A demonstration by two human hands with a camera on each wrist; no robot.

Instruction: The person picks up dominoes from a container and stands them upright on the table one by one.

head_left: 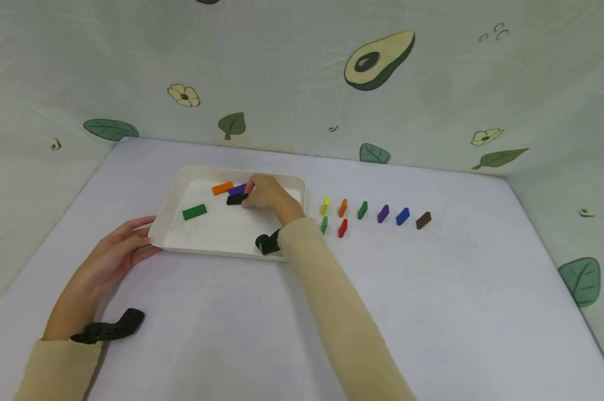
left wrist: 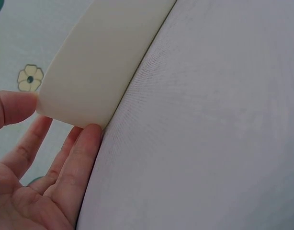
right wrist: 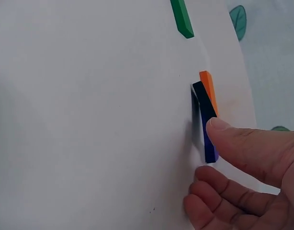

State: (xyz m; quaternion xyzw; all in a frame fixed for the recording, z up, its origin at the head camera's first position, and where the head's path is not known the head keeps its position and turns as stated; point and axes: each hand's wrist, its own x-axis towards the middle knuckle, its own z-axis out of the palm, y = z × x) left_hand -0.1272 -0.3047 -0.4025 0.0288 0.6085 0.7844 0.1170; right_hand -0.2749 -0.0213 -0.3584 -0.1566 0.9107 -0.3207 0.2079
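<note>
A shallow white tray lies on the table with a few coloured domino blocks in it. My left hand holds its left corner, thumb at the rim and fingertips against the outer wall. Inside the tray, my right hand pinches a black block by its right end. The right wrist view shows that block tilted, with a shadow beside it and the thumb on it. Just behind it lie a purple block and an orange block. A green block lies apart, nearer the left hand.
Right of the tray, several coloured blocks stand on edge in two rows. The back row runs from yellow to brown; in front are a light green and a red one. A patterned cloth hangs behind the table.
</note>
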